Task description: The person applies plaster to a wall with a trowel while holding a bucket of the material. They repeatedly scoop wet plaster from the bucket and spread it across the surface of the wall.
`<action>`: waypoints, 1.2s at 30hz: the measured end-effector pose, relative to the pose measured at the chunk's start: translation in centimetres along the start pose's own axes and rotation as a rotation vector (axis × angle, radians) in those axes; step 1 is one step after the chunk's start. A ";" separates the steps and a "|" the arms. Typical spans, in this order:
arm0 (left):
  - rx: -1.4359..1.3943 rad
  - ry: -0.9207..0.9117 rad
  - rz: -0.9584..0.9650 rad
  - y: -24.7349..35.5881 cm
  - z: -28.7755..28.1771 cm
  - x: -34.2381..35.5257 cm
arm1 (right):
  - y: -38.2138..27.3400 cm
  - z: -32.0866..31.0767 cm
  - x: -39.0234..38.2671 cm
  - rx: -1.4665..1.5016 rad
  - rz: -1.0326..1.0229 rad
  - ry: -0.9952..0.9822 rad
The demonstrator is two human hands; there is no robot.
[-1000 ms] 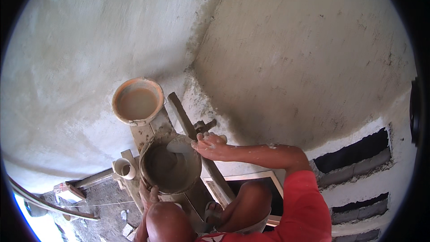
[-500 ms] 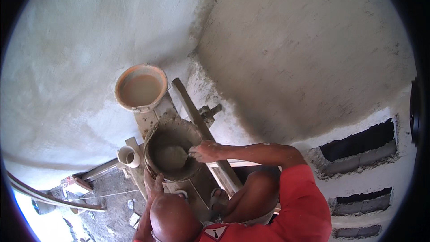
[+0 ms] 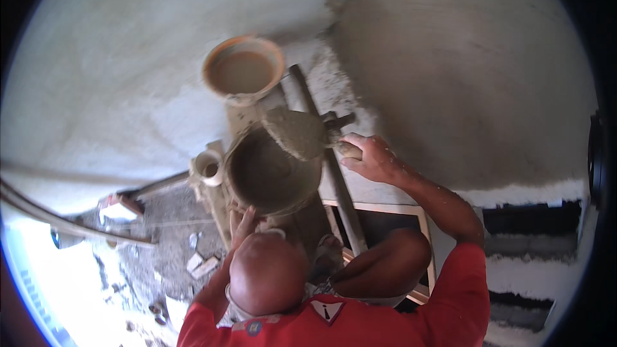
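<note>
Loaded trowel held at the bucket's far edge

In the head view, the only one I have, the round, mortar-smeared bucket sits on wooden planks, and I place everything else by it. The right hand, just off the bucket's right side, is closed round the trowel's handle. The blade points left, over the bucket's far right rim, and carries a thick coat of wet grey mortar. I can't tell whether the blade touches that rim. The left hand is at the bucket's near left edge, fingers against its side; the palm is mostly hidden, so I can't tell whether it grips or merely rests there.

Beyond the bucket stands an orange-rimmed basin of cloudy water. Just to the bucket's left is a small pale pot, and along its right side runs a long wooden bar, slanting past the trowel. On the near side are the person's bent knees, the left one close to the bucket. Well off to the bucket's left and lower down, broken pieces lie on the rough floor.
</note>
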State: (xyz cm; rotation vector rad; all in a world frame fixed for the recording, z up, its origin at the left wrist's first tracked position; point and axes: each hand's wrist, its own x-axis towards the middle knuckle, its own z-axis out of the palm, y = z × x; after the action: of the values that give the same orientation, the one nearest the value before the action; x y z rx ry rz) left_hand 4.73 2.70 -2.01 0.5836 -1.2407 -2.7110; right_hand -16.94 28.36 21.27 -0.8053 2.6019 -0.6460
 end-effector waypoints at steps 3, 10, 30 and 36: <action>-0.113 0.108 -0.353 -2.2 0.3 -1.8 | -4.3 -5.3 -1.1 -0.037 -0.001 0.009; -0.241 0.089 -0.494 -5.5 1.4 0.1 | -10.5 -18.1 -8.5 -0.099 -0.154 0.029; -0.245 0.350 -0.229 -3.9 4.5 2.2 | 0.9 -12.5 -12.6 -0.142 0.298 0.223; -0.057 0.263 -0.408 3.4 8.9 -0.9 | 1.4 4.0 -6.5 -0.634 -0.006 -0.016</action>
State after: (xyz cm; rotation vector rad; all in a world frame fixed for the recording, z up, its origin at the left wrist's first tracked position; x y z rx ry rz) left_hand 1.92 6.96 6.15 1.2616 -1.0695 -2.8371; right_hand -10.77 32.00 18.42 -0.9777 2.8086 0.2135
